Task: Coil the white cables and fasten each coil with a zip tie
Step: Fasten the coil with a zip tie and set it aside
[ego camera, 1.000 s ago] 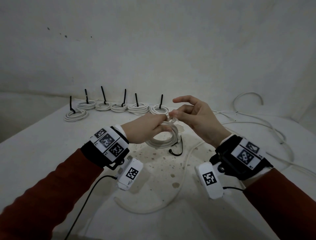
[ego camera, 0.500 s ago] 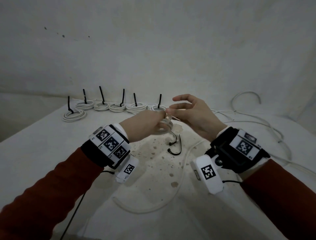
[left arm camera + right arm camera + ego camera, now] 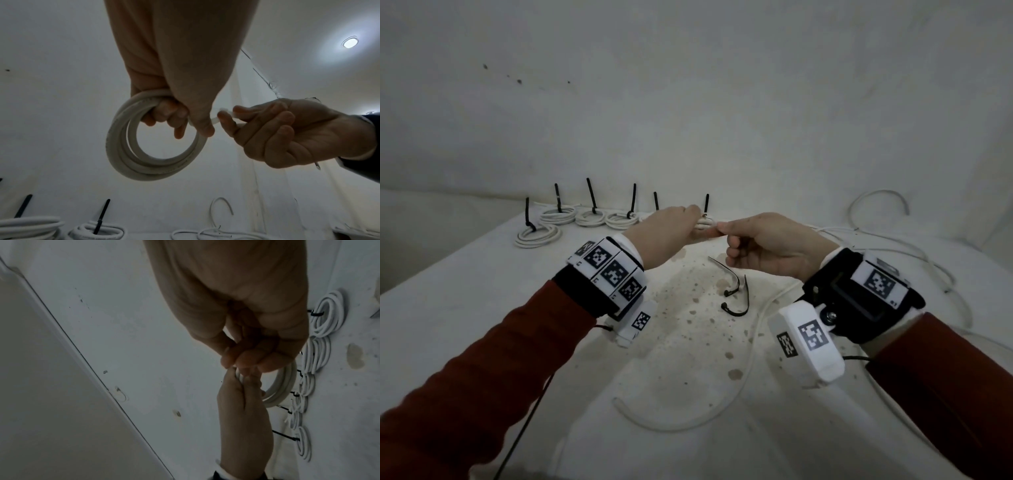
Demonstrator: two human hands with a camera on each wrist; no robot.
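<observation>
My left hand point(image 3: 690, 224) grips a white cable coil point(image 3: 123, 155) in the air above the table, with its fingers curled through the ring. Only a small part of the coil point(image 3: 703, 224) shows past that hand in the head view. My right hand point(image 3: 722, 230) pinches the coil's loose end point(image 3: 226, 115) between thumb and forefinger, right beside the left thumb, and its other fingers are curled. Two loose black zip ties point(image 3: 731, 281) lie on the table below the hands. In the right wrist view the coil point(image 3: 285, 386) hangs behind both hands.
Several tied coils point(image 3: 558, 216) with upright black zip-tie tails stand in a row at the back left. Loose white cable point(image 3: 750, 346) curves across the stained table point(image 3: 688, 342) in front and trails off to the right point(image 3: 914, 260). A wall stands close behind.
Both hands have lifted the coil up and away from me. The right hand's spread fingers have curled into a pinch on the cable end. The coil is now mostly hidden behind the left hand.
</observation>
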